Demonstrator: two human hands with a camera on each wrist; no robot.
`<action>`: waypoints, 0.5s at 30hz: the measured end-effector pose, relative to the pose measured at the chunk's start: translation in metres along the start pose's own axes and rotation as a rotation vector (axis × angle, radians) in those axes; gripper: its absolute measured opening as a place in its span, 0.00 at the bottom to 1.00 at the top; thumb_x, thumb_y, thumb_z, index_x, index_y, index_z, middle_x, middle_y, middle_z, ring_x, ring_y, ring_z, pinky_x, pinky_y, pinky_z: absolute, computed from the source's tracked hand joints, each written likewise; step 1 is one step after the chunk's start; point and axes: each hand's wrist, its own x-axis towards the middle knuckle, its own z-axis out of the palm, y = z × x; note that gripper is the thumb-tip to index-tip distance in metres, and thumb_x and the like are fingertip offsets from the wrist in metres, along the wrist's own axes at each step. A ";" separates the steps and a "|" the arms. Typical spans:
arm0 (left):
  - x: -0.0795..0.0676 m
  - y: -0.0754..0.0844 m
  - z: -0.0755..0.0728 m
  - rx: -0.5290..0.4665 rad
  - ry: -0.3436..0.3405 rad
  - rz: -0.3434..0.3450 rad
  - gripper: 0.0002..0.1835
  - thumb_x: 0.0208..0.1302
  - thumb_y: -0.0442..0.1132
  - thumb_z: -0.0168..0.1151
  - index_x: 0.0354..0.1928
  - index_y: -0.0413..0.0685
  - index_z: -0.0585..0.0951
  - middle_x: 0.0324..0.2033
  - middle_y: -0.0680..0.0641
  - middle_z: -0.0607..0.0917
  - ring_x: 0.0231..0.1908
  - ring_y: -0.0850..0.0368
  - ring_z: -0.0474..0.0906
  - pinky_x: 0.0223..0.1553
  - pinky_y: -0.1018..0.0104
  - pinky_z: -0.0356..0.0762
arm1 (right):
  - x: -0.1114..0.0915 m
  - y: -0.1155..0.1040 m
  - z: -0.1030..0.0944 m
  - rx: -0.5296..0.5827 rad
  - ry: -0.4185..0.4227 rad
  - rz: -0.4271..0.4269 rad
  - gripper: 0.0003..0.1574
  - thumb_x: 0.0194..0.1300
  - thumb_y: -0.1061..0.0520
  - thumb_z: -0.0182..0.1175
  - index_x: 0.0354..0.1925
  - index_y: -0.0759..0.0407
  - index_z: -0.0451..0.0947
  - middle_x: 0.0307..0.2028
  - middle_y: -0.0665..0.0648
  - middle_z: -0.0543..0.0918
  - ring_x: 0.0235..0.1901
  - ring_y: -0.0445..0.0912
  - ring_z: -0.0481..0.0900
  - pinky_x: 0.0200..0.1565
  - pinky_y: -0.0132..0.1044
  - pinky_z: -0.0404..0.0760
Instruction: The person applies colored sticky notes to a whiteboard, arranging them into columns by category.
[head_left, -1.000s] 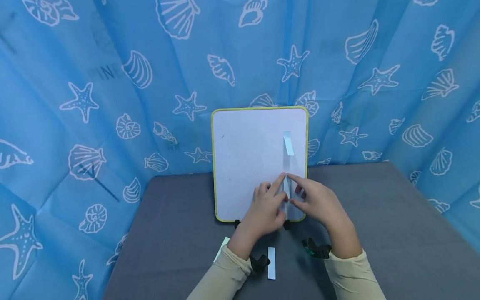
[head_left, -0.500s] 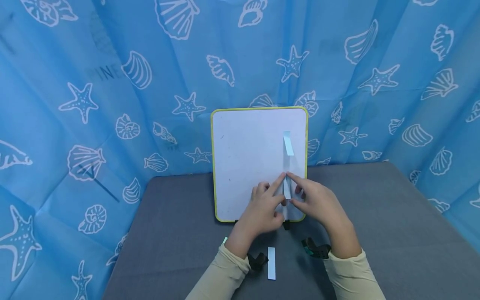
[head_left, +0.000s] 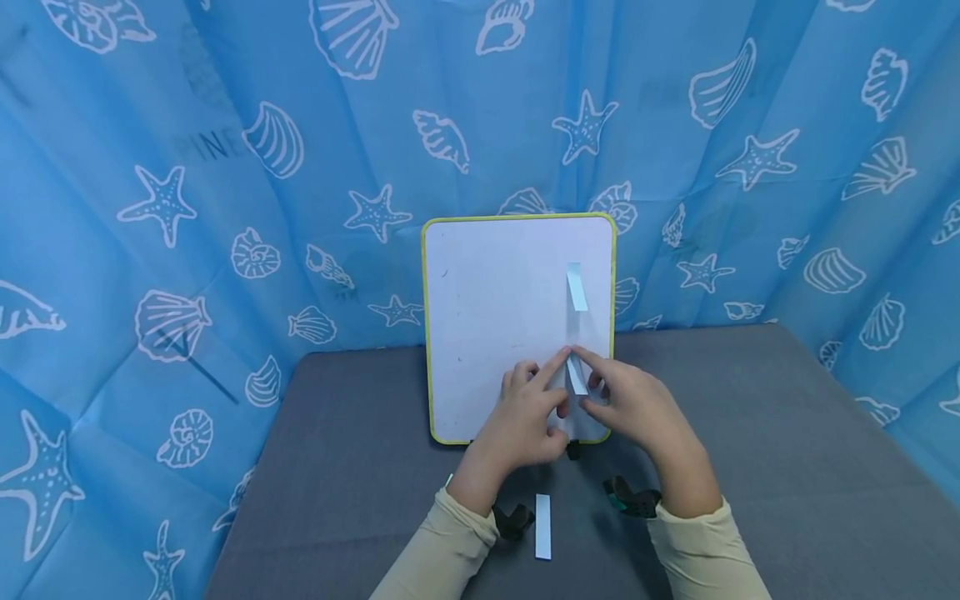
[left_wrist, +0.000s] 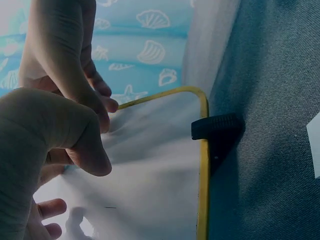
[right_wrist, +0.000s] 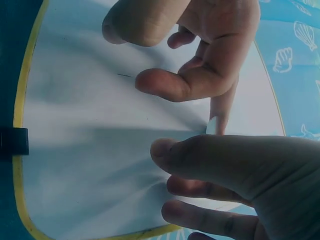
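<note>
A whiteboard with a yellow rim (head_left: 480, 292) stands upright on the table. Near its right side a pale blue sticky strip (head_left: 577, 377) hangs from its top end, the lower end lifted off the board. The extended index finger of my left hand (head_left: 522, 423) presses at the strip's top, its thumb and other fingers bent and apart from the strip. Meeting it there is the index fingertip of my right hand (head_left: 636, 402), whose thumb points toward the strip's lower end. Higher up, another pale blue strip (head_left: 577, 287) clings by its top edge. Fingers mostly hide the lower strip in the right wrist view.
Black clips (left_wrist: 215, 128) hold the board's bottom edge. On the grey tabletop (head_left: 360, 467) lies a pale strip (head_left: 543, 527) between my forearms. A greenish paper's corner (head_left: 448, 479) peeks out beside the left wrist. A blue shell-patterned curtain (head_left: 480, 100) hangs behind.
The lower end of the strip has swung outward and to the right. My left hand has shifted slightly left, its bent fingers away from the strip; the right hand has barely moved.
</note>
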 end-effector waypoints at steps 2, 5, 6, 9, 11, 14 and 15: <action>0.000 0.000 0.000 -0.001 -0.006 -0.001 0.07 0.57 0.41 0.73 0.35 0.58 0.83 0.86 0.55 0.53 0.63 0.49 0.63 0.59 0.52 0.65 | 0.000 0.000 0.000 -0.004 -0.001 0.002 0.48 0.64 0.61 0.74 0.78 0.56 0.69 0.40 0.57 0.85 0.32 0.47 0.79 0.33 0.39 0.79; 0.000 0.000 -0.001 0.005 0.003 -0.003 0.07 0.57 0.41 0.74 0.34 0.58 0.83 0.85 0.54 0.54 0.63 0.49 0.63 0.59 0.51 0.65 | -0.001 0.002 -0.001 -0.017 0.018 0.002 0.46 0.63 0.60 0.75 0.76 0.57 0.71 0.39 0.57 0.86 0.33 0.48 0.80 0.33 0.42 0.81; 0.000 0.000 -0.002 0.007 0.008 -0.004 0.08 0.56 0.41 0.74 0.34 0.58 0.83 0.85 0.53 0.54 0.63 0.48 0.62 0.59 0.50 0.65 | -0.001 0.002 -0.001 -0.022 0.024 0.003 0.46 0.63 0.60 0.76 0.76 0.57 0.72 0.39 0.57 0.86 0.33 0.49 0.81 0.34 0.43 0.82; 0.000 0.000 -0.003 0.008 0.021 -0.002 0.08 0.55 0.42 0.74 0.35 0.58 0.82 0.85 0.53 0.55 0.64 0.48 0.63 0.60 0.49 0.65 | -0.001 0.002 -0.002 -0.025 0.029 0.002 0.45 0.63 0.60 0.76 0.75 0.57 0.72 0.39 0.57 0.86 0.34 0.49 0.82 0.35 0.45 0.84; 0.000 0.000 -0.002 0.008 0.017 0.005 0.08 0.55 0.43 0.74 0.35 0.58 0.83 0.85 0.54 0.54 0.64 0.48 0.63 0.60 0.50 0.65 | -0.001 0.001 -0.001 -0.017 0.015 0.002 0.46 0.63 0.60 0.75 0.77 0.57 0.70 0.40 0.57 0.86 0.34 0.48 0.81 0.35 0.45 0.84; 0.000 0.001 -0.001 0.014 0.005 0.016 0.08 0.56 0.44 0.74 0.36 0.58 0.84 0.86 0.54 0.53 0.65 0.48 0.63 0.61 0.50 0.66 | -0.001 0.001 -0.001 -0.009 -0.005 0.003 0.48 0.64 0.59 0.75 0.78 0.56 0.69 0.40 0.57 0.86 0.33 0.47 0.80 0.35 0.43 0.83; -0.001 0.001 -0.001 0.012 0.002 0.017 0.08 0.57 0.43 0.74 0.36 0.58 0.84 0.86 0.54 0.53 0.65 0.47 0.63 0.61 0.49 0.66 | -0.001 0.001 -0.001 -0.010 -0.006 0.003 0.47 0.64 0.59 0.75 0.78 0.56 0.69 0.40 0.57 0.86 0.33 0.47 0.79 0.34 0.42 0.82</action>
